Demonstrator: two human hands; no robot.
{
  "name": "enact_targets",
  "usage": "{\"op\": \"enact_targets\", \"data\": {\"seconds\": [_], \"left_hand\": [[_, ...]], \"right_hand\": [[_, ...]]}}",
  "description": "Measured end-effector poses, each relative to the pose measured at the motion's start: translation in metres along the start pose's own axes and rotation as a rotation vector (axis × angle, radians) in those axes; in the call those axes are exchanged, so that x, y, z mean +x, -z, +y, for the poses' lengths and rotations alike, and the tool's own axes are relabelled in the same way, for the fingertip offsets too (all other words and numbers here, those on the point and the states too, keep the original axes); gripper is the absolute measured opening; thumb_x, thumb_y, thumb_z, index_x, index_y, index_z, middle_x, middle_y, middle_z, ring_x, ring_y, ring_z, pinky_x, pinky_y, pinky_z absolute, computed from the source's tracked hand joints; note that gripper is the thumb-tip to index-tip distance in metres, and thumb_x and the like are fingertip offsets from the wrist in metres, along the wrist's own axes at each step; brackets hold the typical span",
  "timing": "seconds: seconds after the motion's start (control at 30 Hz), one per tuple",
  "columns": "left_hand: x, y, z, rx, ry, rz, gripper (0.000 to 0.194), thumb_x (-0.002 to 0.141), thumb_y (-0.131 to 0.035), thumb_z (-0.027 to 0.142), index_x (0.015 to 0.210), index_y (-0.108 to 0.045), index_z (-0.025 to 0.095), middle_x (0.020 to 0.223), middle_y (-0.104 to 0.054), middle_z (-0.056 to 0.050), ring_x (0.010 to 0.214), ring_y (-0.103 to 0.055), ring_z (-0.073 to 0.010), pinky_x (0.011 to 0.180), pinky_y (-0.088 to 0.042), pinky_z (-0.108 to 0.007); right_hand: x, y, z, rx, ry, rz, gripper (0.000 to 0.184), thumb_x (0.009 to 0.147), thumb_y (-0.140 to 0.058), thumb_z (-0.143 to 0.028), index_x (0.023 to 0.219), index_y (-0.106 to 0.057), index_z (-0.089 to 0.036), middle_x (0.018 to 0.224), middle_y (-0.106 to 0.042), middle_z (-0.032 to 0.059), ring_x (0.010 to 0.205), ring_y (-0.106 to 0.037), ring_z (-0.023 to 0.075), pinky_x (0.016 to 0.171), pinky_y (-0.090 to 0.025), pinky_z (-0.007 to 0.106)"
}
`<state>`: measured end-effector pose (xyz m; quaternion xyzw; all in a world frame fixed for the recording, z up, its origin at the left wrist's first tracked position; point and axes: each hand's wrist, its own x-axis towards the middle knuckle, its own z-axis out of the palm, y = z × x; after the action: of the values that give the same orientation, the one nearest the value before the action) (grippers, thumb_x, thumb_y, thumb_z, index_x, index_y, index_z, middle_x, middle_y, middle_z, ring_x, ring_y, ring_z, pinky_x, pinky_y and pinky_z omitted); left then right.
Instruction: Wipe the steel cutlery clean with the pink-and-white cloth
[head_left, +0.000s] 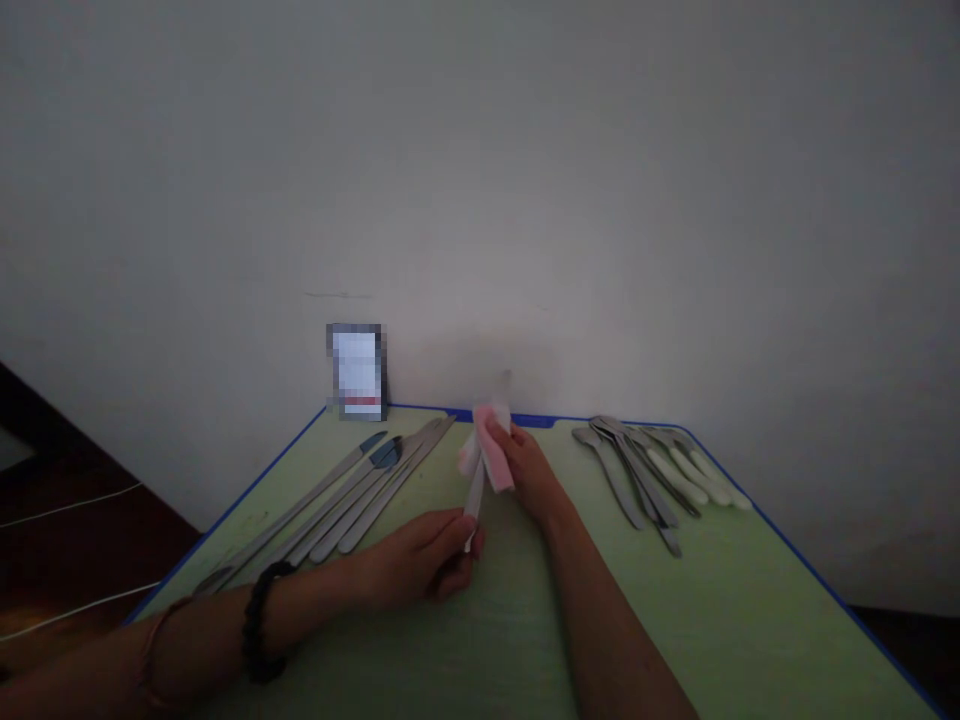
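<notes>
Ideally, even pressure is kept on the metal utensil [474, 495], held over the table [697, 620] toward its far edge, near end pinched by the left hand [441, 555], pink cloth [496, 461] gripped by the right hand [529, 472].

dim light | grey wall [480, 180] | blue-edged green table [705, 610] | dark floor [82, 540]

The pink cloth [496, 455] you held looked like matt fabric, and your slim utensil [475, 492] looked like smooth metal. The cutlery [379, 506] on your left showed dull, satiny metal; on your right, metal spoons [649, 487] lay beside smooth, plastic-looking pale handles [677, 475]. Your tabletop [675, 620] looked smooth, the wall [480, 200] matt.
</notes>
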<state>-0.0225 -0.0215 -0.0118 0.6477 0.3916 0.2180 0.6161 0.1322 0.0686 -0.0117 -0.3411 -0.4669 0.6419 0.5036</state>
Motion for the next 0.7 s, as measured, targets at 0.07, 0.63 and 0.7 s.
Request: {"op": "enact_targets", "data": {"seconds": [0.07, 0.63, 0.7], "left_hand": [[0.000, 0.000, 0.000, 0.019, 0.000, 0.009, 0.048, 0.088, -0.029, 0.063, 0.077, -0.043, 0.019, 0.051, -0.040, 0.007, 0.045, -0.032, -0.0088, 0.045, -0.029, -0.021], [-0.001, -0.002, 0.004, -0.001, -0.016, -0.029, 0.049, 0.088, -0.028, 0.064, 0.075, -0.043, 0.019, 0.050, -0.039, 0.007, 0.045, -0.031, -0.0087, 0.046, -0.029, -0.021], [-0.002, -0.002, 0.005, 0.038, -0.032, -0.009, 0.050, 0.088, -0.027, 0.065, 0.074, -0.042, 0.020, 0.052, -0.039, 0.007, 0.046, -0.032, -0.0091, 0.047, -0.031, -0.022]], "right_hand": [[-0.002, -0.002, 0.001, -0.065, -0.054, -0.045, 0.034, 0.068, -0.070, -0.046, 0.079, -0.068, -0.014, 0.066, -0.066, -0.0003, 0.058, -0.056, 0.0119, 0.054, -0.043, 0.022], [-0.003, 0.005, 0.000, 0.155, -0.119, -0.099, 0.027, 0.068, -0.073, -0.040, 0.070, -0.066, -0.014, 0.059, -0.065, -0.0008, 0.055, -0.058, 0.0115, 0.048, -0.042, 0.021], [-0.006, 0.002, 0.002, 0.091, -0.165, -0.190, 0.028, 0.066, -0.074, -0.039, 0.070, -0.067, -0.013, 0.061, -0.066, -0.0007, 0.055, -0.058, 0.0110, 0.051, -0.042, 0.021]]}}
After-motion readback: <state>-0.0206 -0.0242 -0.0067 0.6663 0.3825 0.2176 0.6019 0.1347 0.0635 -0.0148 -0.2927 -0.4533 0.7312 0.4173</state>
